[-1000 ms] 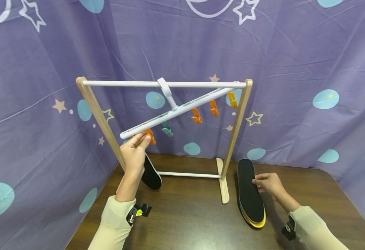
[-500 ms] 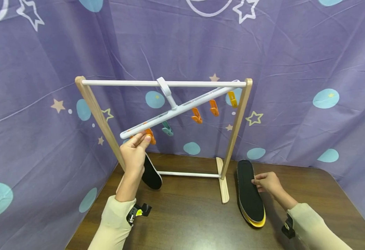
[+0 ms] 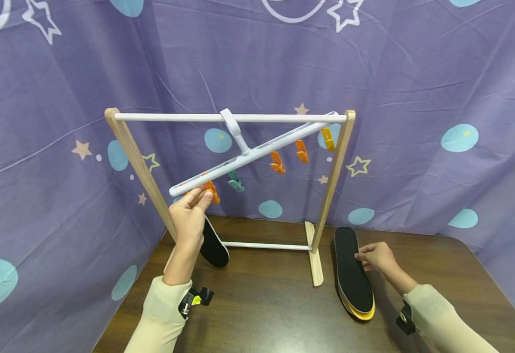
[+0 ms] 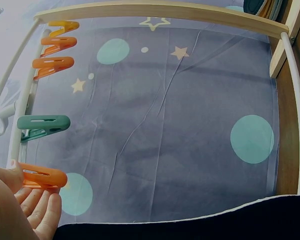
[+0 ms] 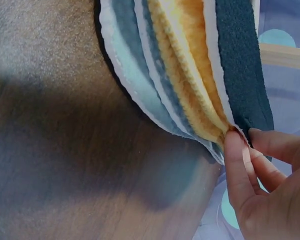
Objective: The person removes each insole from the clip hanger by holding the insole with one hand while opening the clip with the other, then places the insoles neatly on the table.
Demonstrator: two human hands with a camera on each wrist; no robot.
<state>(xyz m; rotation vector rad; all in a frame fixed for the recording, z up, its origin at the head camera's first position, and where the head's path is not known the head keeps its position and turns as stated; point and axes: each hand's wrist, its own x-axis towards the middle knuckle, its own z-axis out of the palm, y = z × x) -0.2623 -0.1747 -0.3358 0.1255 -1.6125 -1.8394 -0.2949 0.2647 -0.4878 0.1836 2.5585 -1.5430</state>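
A white clip hanger (image 3: 253, 155) hangs slanted from the rack's top rod, its left end nearer me. My left hand (image 3: 187, 218) is at that end and pinches an orange clip (image 4: 45, 176) between thumb and fingers. Below this hand hangs a black insole (image 3: 215, 245) with a pale edge; its upper part is hidden behind the hand. On the right, my right hand (image 3: 378, 259) pinches the edge of the top black insole (image 3: 353, 274) of a stack. The right wrist view shows its yellow fuzzy underside (image 5: 192, 45) partly lifted from the layers below.
The rack's wooden right post (image 3: 334, 181) stands between the hands, with a wooden foot (image 3: 314, 257) on the brown table (image 3: 262, 294). A green clip (image 3: 236, 182), more orange clips (image 3: 301, 152) and a yellow clip (image 3: 328, 139) dangle from the hanger. A purple curtain (image 3: 257, 59) closes the back.
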